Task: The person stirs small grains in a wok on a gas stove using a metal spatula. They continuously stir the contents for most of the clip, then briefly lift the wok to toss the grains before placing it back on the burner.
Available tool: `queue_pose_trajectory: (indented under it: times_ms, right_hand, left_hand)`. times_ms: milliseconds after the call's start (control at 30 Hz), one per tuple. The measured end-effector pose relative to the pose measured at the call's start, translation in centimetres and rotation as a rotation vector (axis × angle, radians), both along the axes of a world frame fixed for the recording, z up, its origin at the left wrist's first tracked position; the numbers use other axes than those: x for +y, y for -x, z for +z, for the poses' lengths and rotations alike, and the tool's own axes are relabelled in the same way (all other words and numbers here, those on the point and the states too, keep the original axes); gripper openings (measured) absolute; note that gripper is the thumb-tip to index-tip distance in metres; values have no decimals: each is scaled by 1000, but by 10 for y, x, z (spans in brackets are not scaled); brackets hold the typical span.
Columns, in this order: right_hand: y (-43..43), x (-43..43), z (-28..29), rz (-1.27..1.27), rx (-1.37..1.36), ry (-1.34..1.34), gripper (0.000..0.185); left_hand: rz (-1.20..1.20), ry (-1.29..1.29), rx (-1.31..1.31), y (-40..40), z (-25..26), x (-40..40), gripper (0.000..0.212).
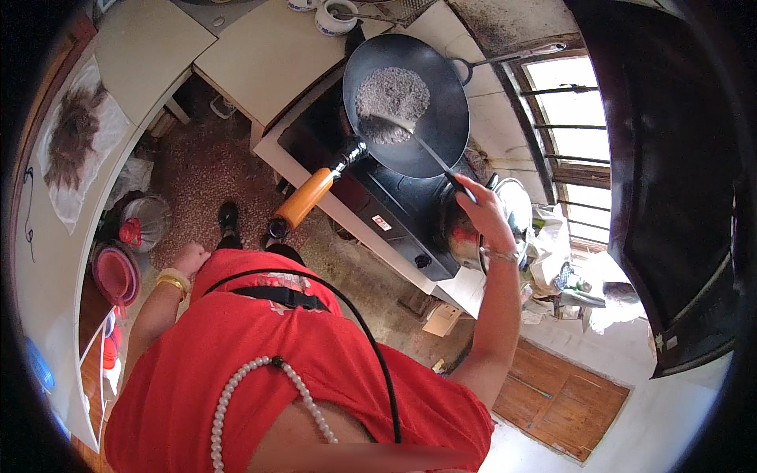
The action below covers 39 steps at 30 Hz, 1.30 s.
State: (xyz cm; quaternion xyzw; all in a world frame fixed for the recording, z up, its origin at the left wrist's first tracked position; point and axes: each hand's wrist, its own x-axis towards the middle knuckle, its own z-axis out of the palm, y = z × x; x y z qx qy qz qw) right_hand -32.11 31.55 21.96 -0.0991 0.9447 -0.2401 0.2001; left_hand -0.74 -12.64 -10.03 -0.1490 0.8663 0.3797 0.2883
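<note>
My right hand grips the black handle of a metal wok spatula. Its blade rests in a heap of greyish, grainy food inside a dark wok. The wok sits on a black gas stove, and its orange wooden handle points toward my body. My left hand hangs low beside my red shirt, fingers curled, with nothing visible in it. A steel pot stands on the stove right under my right wrist.
A white ceramic jar holding a spoon stands behind the wok. A barred window and a dark range hood are at right. Left, a counter bears dark stuff on a white sheet. Pink basins sit below it.
</note>
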Motion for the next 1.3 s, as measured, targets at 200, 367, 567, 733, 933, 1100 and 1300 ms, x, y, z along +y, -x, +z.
queue_pose_trajectory:
  times_ms: [200, 367, 567, 733, 933, 1100, 1300]
  right_hand:
    - [-31, 26, 61, -25, -124, -112, 35]
    - [-20, 7, 31, -191, -248, -50, 35]
    - [20, -25, -34, 73, 262, -139, 33]
    - [41, -27, -41, 52, 378, -308, 34]
    - [21, 5, -10, 50, 219, -344, 34]
    - [-17, 12, 41, 3, 28, -262, 34]
    - [-25, -2, 29, -72, -135, -41, 36]
  left_hand:
    - [-31, 0, -62, 15, 19, 4, 31]
    - [36, -23, -139, 12, 11, 6, 30]
    - [-49, 41, -9, 1, 13, 6, 31]
    - [22, 12, -93, -2, 19, 11, 31]
    - [-18, 6, -137, 13, 6, 11, 31]
    - [-60, -38, -42, 14, -5, 7, 31]
    - [-61, -43, -189, 13, -2, -5, 32]
